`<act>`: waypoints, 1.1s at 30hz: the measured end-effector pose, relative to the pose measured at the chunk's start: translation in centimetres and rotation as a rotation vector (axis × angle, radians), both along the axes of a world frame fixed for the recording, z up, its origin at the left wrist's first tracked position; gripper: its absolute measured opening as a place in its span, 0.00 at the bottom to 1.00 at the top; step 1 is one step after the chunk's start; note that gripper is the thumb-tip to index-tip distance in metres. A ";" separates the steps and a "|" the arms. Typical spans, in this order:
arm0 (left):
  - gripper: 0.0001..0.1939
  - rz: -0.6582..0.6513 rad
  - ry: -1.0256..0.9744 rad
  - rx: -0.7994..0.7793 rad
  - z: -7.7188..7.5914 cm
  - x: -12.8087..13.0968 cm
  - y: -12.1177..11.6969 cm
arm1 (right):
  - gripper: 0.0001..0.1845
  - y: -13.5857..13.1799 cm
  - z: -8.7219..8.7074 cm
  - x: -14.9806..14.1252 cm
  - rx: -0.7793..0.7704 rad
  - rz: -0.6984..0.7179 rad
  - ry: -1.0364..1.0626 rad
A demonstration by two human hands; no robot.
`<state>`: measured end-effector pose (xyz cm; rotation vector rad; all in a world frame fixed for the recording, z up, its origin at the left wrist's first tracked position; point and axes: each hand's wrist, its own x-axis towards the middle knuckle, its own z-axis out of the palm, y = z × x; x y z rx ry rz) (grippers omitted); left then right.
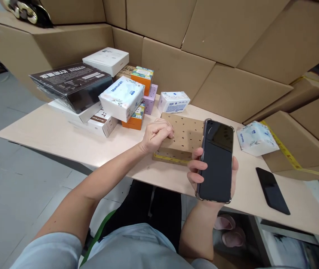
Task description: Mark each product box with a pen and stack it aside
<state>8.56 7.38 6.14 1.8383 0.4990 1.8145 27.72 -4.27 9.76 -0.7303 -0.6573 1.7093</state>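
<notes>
My right hand [197, 170] is wrapped round a smartphone [217, 164] in a clear case, held upright with its dark screen facing me. On the left corner of a brown cardboard box [186, 130] printed with small dark marks rests my left hand [156, 135], its fingers curled into a loose fist. No object shows in that fist. The phone covers part of the box's right end. Behind the box lies a white tissue pack [174, 102]. A second dark smartphone [272, 190] lies flat on the table to the right of my right hand.
Left on the table [36, 125], a pile holds a black box [72, 84], a white box [107, 59], a tissue pack [122, 95] and orange boxes [133, 118]. Another tissue pack [257, 138] leans by a cardboard carton [305, 145] at right. Cardboard walls [170, 63] stand behind.
</notes>
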 end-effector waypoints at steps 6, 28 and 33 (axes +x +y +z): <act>0.25 0.007 0.013 -0.006 0.2 -0.1 0.0 | 0.30 0.1 -0.1 -0.4 0.020 -0.025 -0.056; 0.25 -0.001 -0.005 0.003 0.1 -0.1 0.2 | 0.35 -2.8 1.0 5.3 0.118 -0.429 -0.340; 0.26 -0.003 -0.013 -0.011 0.1 -0.1 0.2 | 0.39 -4.4 -1.9 10.9 -0.119 -0.769 -0.893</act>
